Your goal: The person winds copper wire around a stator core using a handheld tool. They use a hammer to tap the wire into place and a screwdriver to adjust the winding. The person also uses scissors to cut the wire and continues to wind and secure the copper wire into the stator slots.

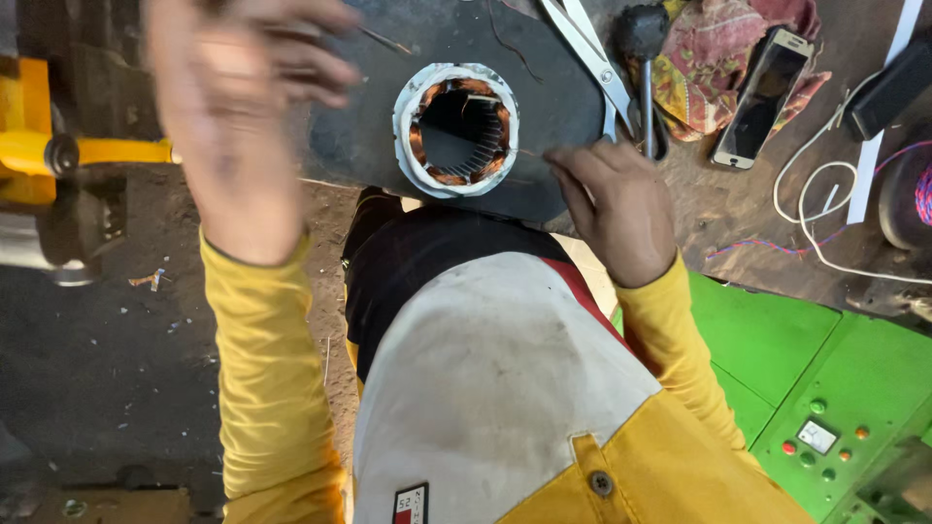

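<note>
Two hands work at a dark bench, one on each side of a motor stator (pixel 455 129). Far out beyond the left hand's wrist, a yellow machine part (pixel 39 146) juts in from the frame edge. The left hand (pixel 238 107) is raised and blurred, fingers curled loosely; whether it pinches the thin wire (pixel 386 41) that trails from its fingertips I cannot tell. Between the hands the stator lies flat on the dark mat (pixel 359 136), a white-wrapped ring with copper windings around an open, slotted bore. The right hand (pixel 612 204) rests on the mat's edge just beside the stator, fingertips pinched together on a fine strand (barely visible) that points toward the ring. Just above that hand lie scissors (pixel 592 53) and a black-handled tool (pixel 643 58). Farther right sit a patterned cloth (pixel 718 39), a phone (pixel 764 97) on it, white cable (pixel 825 209), and below, a green control panel (pixel 835 388).
</note>
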